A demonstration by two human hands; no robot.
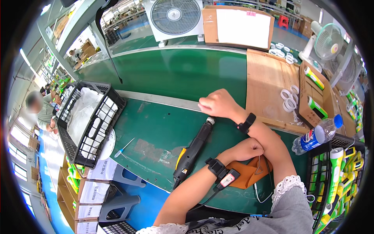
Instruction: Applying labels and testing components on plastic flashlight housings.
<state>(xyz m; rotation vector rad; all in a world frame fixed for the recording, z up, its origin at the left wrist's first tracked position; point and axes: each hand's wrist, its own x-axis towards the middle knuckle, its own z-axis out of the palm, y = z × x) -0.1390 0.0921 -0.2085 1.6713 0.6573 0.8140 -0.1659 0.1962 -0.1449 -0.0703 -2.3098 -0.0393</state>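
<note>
My right hand (219, 104) is closed, its fingers curled, above the edge strip of the green bench (156, 111). Anything inside it is hidden. Just below it lies a black and yellow electric screwdriver (194, 150), its metal tip pointing toward that hand. My left hand (244, 150) is curled closed against or close beside my right forearm; what it may hold cannot be seen. Beneath it is a brown leather-like piece (245, 175), with a thin cord running past. Both wrists wear black straps, the left one carrying a small device with a cable (227, 179).
A small screwdriver (124, 147) lies left, near a black basket (87, 128) of white parts. White rings (289, 100) and a carton (311, 99) with flashlights sit on a wooden board. A bottle (317, 134) stands right, above a basket of flashlights (336, 167). Fans stand behind.
</note>
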